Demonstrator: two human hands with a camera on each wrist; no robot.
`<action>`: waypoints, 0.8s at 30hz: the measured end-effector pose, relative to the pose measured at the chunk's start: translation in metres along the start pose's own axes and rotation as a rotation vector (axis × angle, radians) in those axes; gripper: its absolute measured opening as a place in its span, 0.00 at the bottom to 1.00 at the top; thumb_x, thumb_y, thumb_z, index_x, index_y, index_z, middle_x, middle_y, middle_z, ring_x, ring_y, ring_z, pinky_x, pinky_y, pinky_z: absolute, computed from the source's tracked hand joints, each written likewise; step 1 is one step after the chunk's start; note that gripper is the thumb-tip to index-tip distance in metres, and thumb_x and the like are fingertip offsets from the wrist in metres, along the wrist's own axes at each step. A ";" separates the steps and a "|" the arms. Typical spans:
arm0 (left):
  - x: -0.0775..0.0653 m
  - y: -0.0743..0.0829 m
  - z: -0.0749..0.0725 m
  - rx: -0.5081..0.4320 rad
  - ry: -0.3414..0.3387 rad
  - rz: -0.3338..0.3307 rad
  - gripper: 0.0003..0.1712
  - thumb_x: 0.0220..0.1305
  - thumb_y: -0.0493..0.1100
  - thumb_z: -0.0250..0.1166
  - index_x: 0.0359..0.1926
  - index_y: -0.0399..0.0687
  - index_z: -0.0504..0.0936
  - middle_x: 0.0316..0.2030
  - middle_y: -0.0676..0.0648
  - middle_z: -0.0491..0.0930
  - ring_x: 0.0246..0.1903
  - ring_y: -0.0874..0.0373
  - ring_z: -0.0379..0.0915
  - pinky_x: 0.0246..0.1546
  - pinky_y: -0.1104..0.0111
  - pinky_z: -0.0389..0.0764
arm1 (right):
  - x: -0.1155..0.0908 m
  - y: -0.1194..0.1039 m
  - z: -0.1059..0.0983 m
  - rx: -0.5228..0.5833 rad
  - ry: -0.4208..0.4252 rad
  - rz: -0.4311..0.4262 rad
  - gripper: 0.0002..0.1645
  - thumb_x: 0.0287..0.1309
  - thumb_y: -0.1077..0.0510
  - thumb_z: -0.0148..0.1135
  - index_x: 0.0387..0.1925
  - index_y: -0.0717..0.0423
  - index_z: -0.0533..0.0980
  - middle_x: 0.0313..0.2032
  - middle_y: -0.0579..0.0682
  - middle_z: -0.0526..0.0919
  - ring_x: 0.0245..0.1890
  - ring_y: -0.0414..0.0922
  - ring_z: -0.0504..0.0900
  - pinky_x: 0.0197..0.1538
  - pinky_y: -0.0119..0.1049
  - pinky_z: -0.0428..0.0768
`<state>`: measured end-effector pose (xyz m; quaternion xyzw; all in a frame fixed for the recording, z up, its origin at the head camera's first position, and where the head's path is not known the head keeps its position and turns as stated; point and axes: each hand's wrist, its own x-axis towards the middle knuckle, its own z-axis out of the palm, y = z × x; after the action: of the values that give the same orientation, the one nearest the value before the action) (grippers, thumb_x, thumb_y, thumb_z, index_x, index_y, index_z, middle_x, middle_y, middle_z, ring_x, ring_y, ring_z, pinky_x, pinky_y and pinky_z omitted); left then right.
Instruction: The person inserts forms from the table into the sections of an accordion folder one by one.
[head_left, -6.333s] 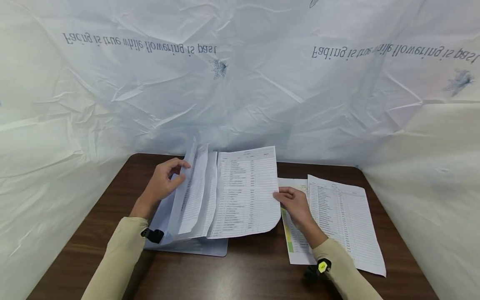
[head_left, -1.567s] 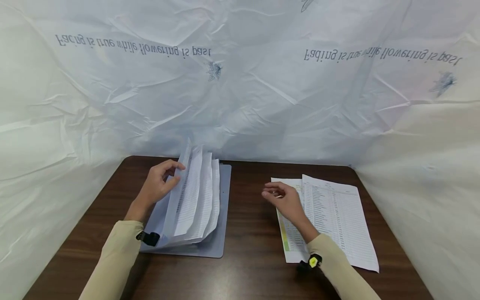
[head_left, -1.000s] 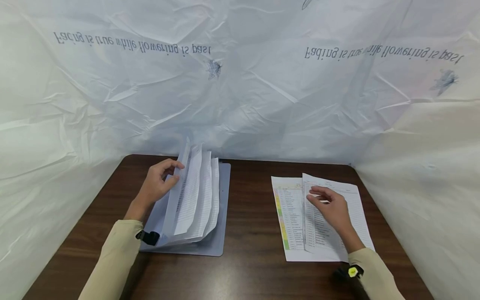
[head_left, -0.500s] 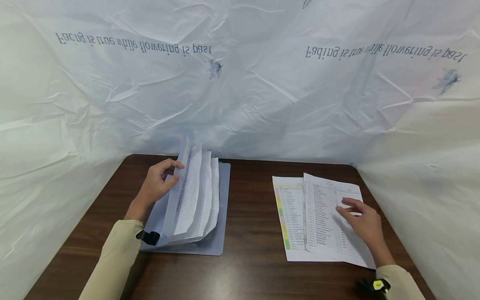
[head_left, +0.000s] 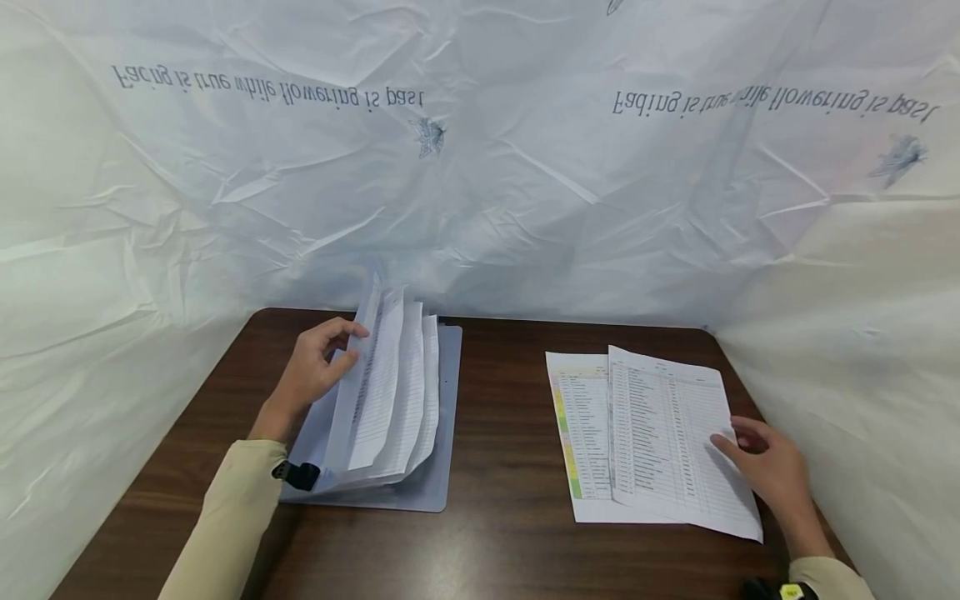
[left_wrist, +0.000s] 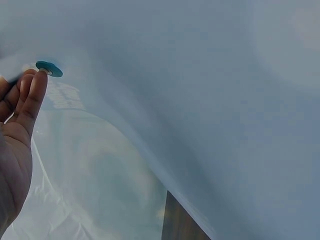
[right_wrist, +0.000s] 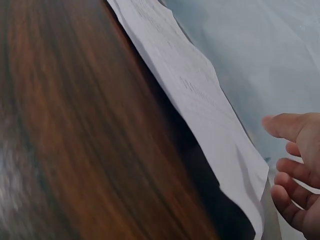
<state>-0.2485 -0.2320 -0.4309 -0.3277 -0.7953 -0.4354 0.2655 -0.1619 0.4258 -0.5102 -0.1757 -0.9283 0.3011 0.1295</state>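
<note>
On the left side of the table lies a pale blue plastic document folder [head_left: 442, 433], its cover raised. My left hand [head_left: 318, 362] grips the raised cover's edge; in the left wrist view its fingertips are beside a teal snap button [left_wrist: 49, 69]. Several printed sheets [head_left: 408, 408] stand fanned inside the folder. To the right, a printed list [head_left: 660, 442] overlaps another sheet with coloured cells [head_left: 581, 417]. My right hand [head_left: 776, 471] is at the list's right edge, fingers loosely bent and holding nothing; the right wrist view shows it apart from the paper.
The dark wooden table [head_left: 495, 467] has bare wood between the folder and the loose sheets. White plastic sheeting [head_left: 495, 200] with printed lettering encloses the table at the back and both sides.
My right hand has let go of the folder's sheet, which stands back with the others. That hand has moved right across the loose sheets to their right edge. My left hand keeps its place.
</note>
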 end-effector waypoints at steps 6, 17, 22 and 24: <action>-0.001 -0.002 -0.002 -0.016 -0.013 -0.010 0.16 0.57 0.24 0.66 0.47 0.35 0.83 0.41 0.39 0.83 0.33 0.64 0.71 0.34 0.77 0.74 | 0.000 0.005 -0.004 -0.023 -0.010 -0.002 0.43 0.56 0.47 0.75 0.63 0.70 0.72 0.58 0.72 0.77 0.48 0.62 0.78 0.33 0.33 0.72; 0.000 -0.001 -0.004 -0.020 -0.012 -0.008 0.16 0.58 0.25 0.66 0.48 0.37 0.84 0.42 0.40 0.84 0.32 0.63 0.71 0.33 0.76 0.74 | 0.004 0.005 -0.007 -0.042 -0.072 0.051 0.47 0.54 0.47 0.77 0.65 0.72 0.69 0.54 0.74 0.77 0.45 0.62 0.79 0.30 0.33 0.70; -0.001 0.000 -0.005 -0.022 -0.014 -0.012 0.15 0.58 0.25 0.66 0.48 0.36 0.83 0.42 0.39 0.84 0.33 0.63 0.71 0.33 0.77 0.75 | 0.007 0.005 -0.006 -0.059 -0.086 0.044 0.49 0.50 0.51 0.79 0.66 0.73 0.67 0.48 0.74 0.78 0.40 0.62 0.80 0.27 0.33 0.71; -0.001 0.000 -0.005 -0.023 -0.014 -0.014 0.15 0.59 0.26 0.65 0.47 0.36 0.83 0.42 0.39 0.84 0.33 0.63 0.72 0.33 0.77 0.75 | 0.006 0.005 -0.006 -0.060 -0.096 0.046 0.49 0.50 0.53 0.78 0.66 0.74 0.66 0.47 0.74 0.78 0.39 0.62 0.80 0.26 0.33 0.71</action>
<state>-0.2467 -0.2366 -0.4294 -0.3279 -0.7944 -0.4441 0.2532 -0.1645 0.4353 -0.5080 -0.1862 -0.9378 0.2840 0.0726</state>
